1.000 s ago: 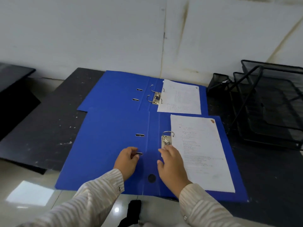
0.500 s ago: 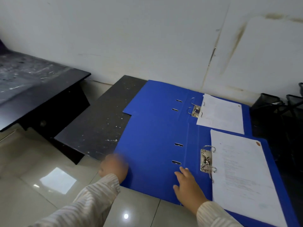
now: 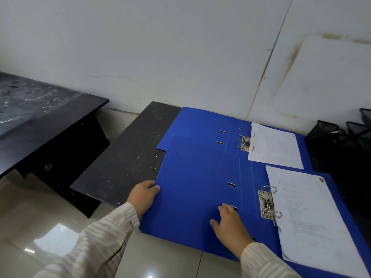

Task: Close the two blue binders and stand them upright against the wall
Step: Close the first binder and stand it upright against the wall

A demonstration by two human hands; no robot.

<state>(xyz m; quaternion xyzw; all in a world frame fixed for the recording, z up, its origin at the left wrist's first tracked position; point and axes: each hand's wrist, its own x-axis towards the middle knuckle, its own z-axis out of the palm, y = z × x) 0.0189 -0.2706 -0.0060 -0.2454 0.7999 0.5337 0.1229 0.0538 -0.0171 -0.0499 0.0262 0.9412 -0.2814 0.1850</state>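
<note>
Two blue binders lie open and flat on a low black table (image 3: 128,157). The near binder (image 3: 196,189) overlaps the far binder (image 3: 202,121), which lies close to the white wall (image 3: 180,47). Each holds white paper on its right half beside a metal ring clip. My left hand (image 3: 143,195) grips the left edge of the near binder's cover, fingers curled over it. My right hand (image 3: 230,223) rests flat on the same cover near the spine, fingers apart.
A second black table (image 3: 40,113) stands to the left across a gap. Black wire-mesh trays (image 3: 341,131) sit at the right by the wall. Glossy tiled floor (image 3: 40,227) lies below the table's front edge.
My left hand slid from the binder's middle to its left cover edge and took hold. My right hand left the ring clip and settled on the cover. The view swung left.
</note>
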